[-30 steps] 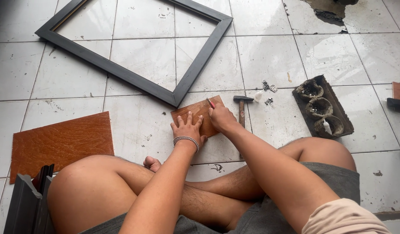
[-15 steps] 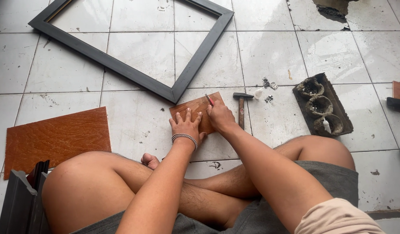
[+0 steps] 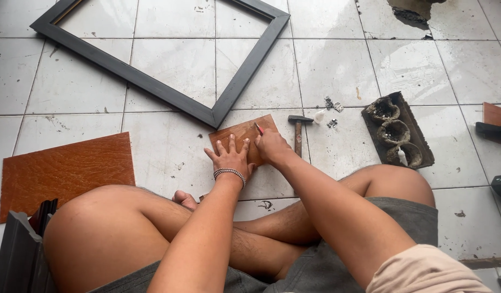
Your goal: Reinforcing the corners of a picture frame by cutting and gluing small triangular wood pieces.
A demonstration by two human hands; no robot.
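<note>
Right hand (image 3: 272, 147) has a closed grip on a red pen (image 3: 258, 128), tip on the small brown board (image 3: 242, 135). Left hand (image 3: 230, 157) lies flat and open on it. Hammer (image 3: 298, 133) at 3 o'clock, black frame (image 3: 152, 87) at 11, all on the tile floor (image 3: 337, 65).

Ahead of you a dark picture frame (image 3: 152, 84) lies on the tiled floor (image 3: 337, 65); a hammer (image 3: 299, 130), small metal fittings (image 3: 332, 106), a grey moulded tray (image 3: 397, 130), and a large brown board (image 3: 65, 168) surround you.
</note>
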